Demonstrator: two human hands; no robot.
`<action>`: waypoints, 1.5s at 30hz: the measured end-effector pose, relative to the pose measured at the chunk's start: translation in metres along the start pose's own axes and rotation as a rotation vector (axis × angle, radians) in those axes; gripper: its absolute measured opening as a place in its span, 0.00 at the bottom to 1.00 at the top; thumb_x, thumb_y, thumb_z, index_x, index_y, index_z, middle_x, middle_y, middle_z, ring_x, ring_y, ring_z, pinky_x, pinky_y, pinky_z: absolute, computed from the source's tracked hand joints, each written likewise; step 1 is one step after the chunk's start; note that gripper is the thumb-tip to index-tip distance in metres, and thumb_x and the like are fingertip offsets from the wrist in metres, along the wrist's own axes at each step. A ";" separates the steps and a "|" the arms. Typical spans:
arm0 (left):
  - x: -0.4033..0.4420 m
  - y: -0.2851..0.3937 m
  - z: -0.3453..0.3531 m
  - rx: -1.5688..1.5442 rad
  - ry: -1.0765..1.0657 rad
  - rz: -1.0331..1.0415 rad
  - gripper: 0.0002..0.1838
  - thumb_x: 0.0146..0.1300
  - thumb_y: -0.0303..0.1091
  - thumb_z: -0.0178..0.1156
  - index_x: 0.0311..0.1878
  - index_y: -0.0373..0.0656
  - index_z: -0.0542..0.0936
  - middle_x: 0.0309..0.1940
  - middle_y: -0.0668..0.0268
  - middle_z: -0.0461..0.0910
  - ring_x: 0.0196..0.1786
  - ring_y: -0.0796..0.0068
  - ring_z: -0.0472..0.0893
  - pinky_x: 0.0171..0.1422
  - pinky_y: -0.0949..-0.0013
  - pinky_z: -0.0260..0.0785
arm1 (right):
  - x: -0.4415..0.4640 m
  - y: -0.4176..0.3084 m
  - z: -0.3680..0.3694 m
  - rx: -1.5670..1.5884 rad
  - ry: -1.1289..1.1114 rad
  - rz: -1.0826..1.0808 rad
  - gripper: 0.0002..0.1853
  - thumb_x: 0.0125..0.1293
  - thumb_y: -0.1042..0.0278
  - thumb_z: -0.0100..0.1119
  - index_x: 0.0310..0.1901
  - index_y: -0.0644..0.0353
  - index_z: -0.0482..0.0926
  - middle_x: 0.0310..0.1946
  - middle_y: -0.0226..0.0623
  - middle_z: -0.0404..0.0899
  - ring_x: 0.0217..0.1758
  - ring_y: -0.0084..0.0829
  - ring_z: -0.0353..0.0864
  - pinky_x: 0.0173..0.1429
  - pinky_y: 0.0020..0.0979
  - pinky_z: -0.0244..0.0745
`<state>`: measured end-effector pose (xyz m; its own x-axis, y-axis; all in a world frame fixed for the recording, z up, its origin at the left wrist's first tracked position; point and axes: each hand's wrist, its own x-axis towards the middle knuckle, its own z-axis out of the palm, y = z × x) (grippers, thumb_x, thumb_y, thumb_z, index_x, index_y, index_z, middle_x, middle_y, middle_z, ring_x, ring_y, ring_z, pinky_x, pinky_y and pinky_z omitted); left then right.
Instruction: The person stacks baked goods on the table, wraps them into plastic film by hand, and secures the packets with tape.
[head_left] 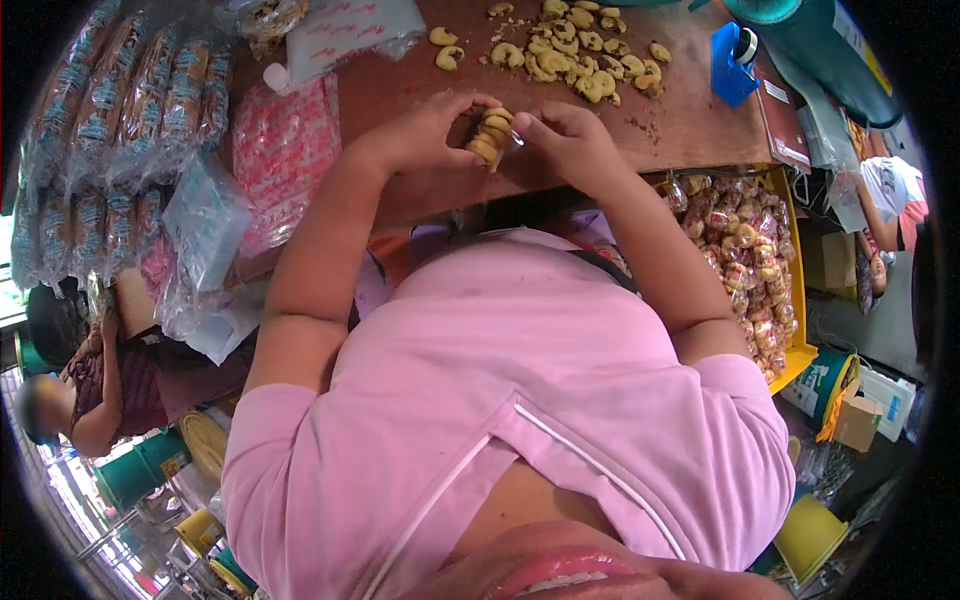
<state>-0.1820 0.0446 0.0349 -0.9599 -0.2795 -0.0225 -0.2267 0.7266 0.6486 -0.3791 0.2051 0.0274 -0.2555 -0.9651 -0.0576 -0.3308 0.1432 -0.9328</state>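
Observation:
My left hand (430, 130) curls its thumb and fingers around a short stack of golden cookies (489, 138), above the table's near edge. Against the stack's other side, my right hand (565, 140) is closed, with its thumb at a shiny bit of clear plastic wrap (516, 140). How far the wrap covers the cookies is hard to make out. Ahead of both hands lies a loose pile of curved, dark-marked cookies (570, 55) with crumbs around it.
Bagged long packs (125, 95) are piled at left, beside red-printed plastic sheets (285, 150). A yellow crate (797, 300) of wrapped cookies (745, 250) stands at right. A blue tape dispenser (733, 68) sits on the brown table (660, 135). Other people are at both sides.

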 end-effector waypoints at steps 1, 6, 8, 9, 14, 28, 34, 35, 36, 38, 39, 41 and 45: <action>0.002 -0.006 0.000 -0.024 -0.009 0.012 0.43 0.51 0.38 0.78 0.72 0.45 0.71 0.68 0.56 0.75 0.71 0.58 0.73 0.78 0.56 0.64 | 0.004 -0.001 0.009 -0.006 0.036 -0.024 0.14 0.76 0.58 0.63 0.39 0.61 0.85 0.33 0.29 0.81 0.37 0.23 0.75 0.44 0.29 0.72; -0.002 -0.015 0.003 0.002 0.087 0.022 0.42 0.48 0.43 0.80 0.69 0.55 0.75 0.63 0.58 0.78 0.69 0.55 0.74 0.75 0.53 0.66 | 0.013 -0.002 0.026 -0.301 0.091 -0.592 0.12 0.69 0.59 0.65 0.43 0.59 0.87 0.43 0.48 0.84 0.48 0.56 0.80 0.55 0.49 0.76; -0.004 -0.015 0.003 0.073 0.093 0.011 0.42 0.48 0.43 0.80 0.69 0.56 0.75 0.64 0.59 0.78 0.71 0.54 0.72 0.76 0.52 0.65 | 0.008 -0.002 0.027 -0.467 0.077 -0.739 0.14 0.70 0.56 0.64 0.47 0.57 0.86 0.51 0.45 0.84 0.54 0.53 0.81 0.58 0.49 0.76; -0.005 -0.020 0.006 0.091 0.117 0.030 0.42 0.48 0.44 0.80 0.69 0.56 0.75 0.64 0.60 0.78 0.71 0.54 0.71 0.76 0.51 0.65 | 0.005 -0.001 0.029 -0.530 0.080 -0.755 0.15 0.70 0.54 0.63 0.49 0.55 0.86 0.55 0.44 0.82 0.58 0.52 0.79 0.60 0.50 0.75; -0.006 -0.033 0.014 0.131 0.186 0.067 0.43 0.47 0.46 0.79 0.70 0.57 0.75 0.68 0.65 0.77 0.73 0.53 0.68 0.77 0.49 0.62 | -0.003 0.001 0.035 -0.713 0.044 -0.738 0.21 0.71 0.54 0.60 0.63 0.50 0.79 0.67 0.38 0.74 0.75 0.45 0.68 0.75 0.52 0.62; -0.011 -0.038 0.010 0.152 0.174 -0.018 0.42 0.50 0.49 0.77 0.71 0.56 0.74 0.69 0.62 0.75 0.76 0.55 0.66 0.79 0.47 0.56 | 0.012 0.005 0.053 -0.780 0.153 -0.781 0.15 0.72 0.56 0.58 0.54 0.51 0.84 0.61 0.35 0.79 0.70 0.44 0.72 0.65 0.48 0.71; -0.027 -0.043 0.000 0.103 0.151 -0.033 0.35 0.60 0.39 0.71 0.72 0.51 0.74 0.72 0.59 0.72 0.75 0.55 0.68 0.82 0.52 0.57 | 0.017 0.002 0.057 -0.824 0.157 -0.786 0.12 0.70 0.58 0.58 0.49 0.51 0.84 0.57 0.33 0.79 0.69 0.41 0.73 0.64 0.46 0.70; -0.030 -0.047 -0.002 0.040 0.151 -0.046 0.32 0.63 0.37 0.69 0.71 0.51 0.75 0.72 0.60 0.73 0.75 0.55 0.69 0.82 0.52 0.58 | 0.018 0.003 0.058 -0.832 0.153 -0.778 0.12 0.69 0.59 0.58 0.49 0.51 0.84 0.57 0.33 0.79 0.69 0.41 0.73 0.64 0.46 0.70; -0.031 -0.055 -0.003 0.041 0.198 -0.057 0.30 0.63 0.37 0.68 0.69 0.51 0.76 0.70 0.61 0.74 0.74 0.56 0.71 0.81 0.55 0.58 | 0.019 0.003 0.059 -0.847 0.151 -0.772 0.13 0.69 0.57 0.59 0.49 0.51 0.85 0.56 0.34 0.80 0.67 0.42 0.74 0.64 0.47 0.71; -0.029 -0.076 -0.002 0.043 0.295 -0.080 0.26 0.64 0.37 0.67 0.66 0.51 0.80 0.67 0.64 0.78 0.71 0.59 0.73 0.79 0.62 0.60 | 0.022 0.004 0.061 -0.874 0.145 -0.762 0.16 0.68 0.53 0.59 0.48 0.52 0.86 0.53 0.36 0.82 0.64 0.43 0.76 0.64 0.51 0.72; -0.028 -0.077 -0.003 0.064 0.302 -0.084 0.24 0.67 0.39 0.65 0.67 0.57 0.80 0.71 0.70 0.74 0.73 0.60 0.70 0.81 0.52 0.56 | 0.024 0.003 0.061 -0.871 0.125 -0.773 0.16 0.68 0.53 0.58 0.48 0.53 0.86 0.53 0.36 0.82 0.63 0.43 0.77 0.64 0.51 0.72; -0.025 -0.075 0.003 0.254 0.271 -0.154 0.24 0.69 0.46 0.62 0.69 0.65 0.79 0.74 0.74 0.70 0.77 0.59 0.66 0.82 0.45 0.50 | 0.029 -0.002 0.059 -0.869 0.088 -0.795 0.17 0.67 0.53 0.57 0.49 0.54 0.86 0.52 0.37 0.83 0.61 0.43 0.78 0.65 0.51 0.71; -0.024 -0.093 0.013 0.462 0.280 -0.174 0.24 0.73 0.58 0.56 0.71 0.78 0.75 0.81 0.78 0.60 0.83 0.55 0.55 0.82 0.31 0.39 | 0.039 -0.001 0.054 -0.849 0.038 -0.937 0.12 0.66 0.60 0.57 0.45 0.57 0.82 0.47 0.39 0.81 0.57 0.43 0.78 0.63 0.47 0.71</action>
<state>-0.1396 -0.0079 -0.0344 -0.8358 -0.5299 0.1437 -0.4870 0.8363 0.2519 -0.3402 0.1555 0.0069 0.3706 -0.7673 0.5234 -0.8721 -0.4813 -0.0881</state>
